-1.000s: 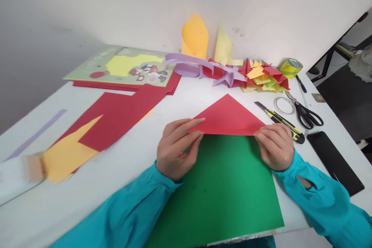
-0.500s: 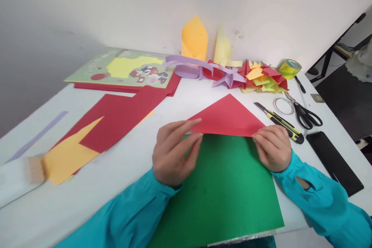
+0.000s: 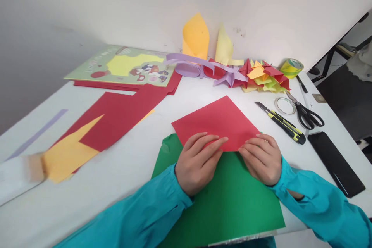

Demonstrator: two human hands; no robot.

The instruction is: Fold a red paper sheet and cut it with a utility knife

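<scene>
A sheet of red paper (image 3: 216, 120) lies over the far part of a green sheet (image 3: 232, 201), one corner pointing away from me and its near edge straight. My left hand (image 3: 199, 162) pinches that near edge left of the middle, fingers on top and thumb hidden beneath or behind. On the other side my right hand (image 3: 263, 159) is closed on the same edge toward the right, fingertips bent over the paper. The hands are close together, with a short stretch of edge between them.
To the right lie a utility knife (image 3: 280, 122), scissors (image 3: 306, 114), a tape roll (image 3: 285, 105) and a black phone-like slab (image 3: 335, 162). Folded paper shapes (image 3: 264, 75) line the wall. Dark red sheets (image 3: 116, 120) and orange paper (image 3: 69, 159) lie left.
Both hands have moved toward each other along the red paper's near edge, and that edge has come nearer to me. More of the paper shows on the left.
</scene>
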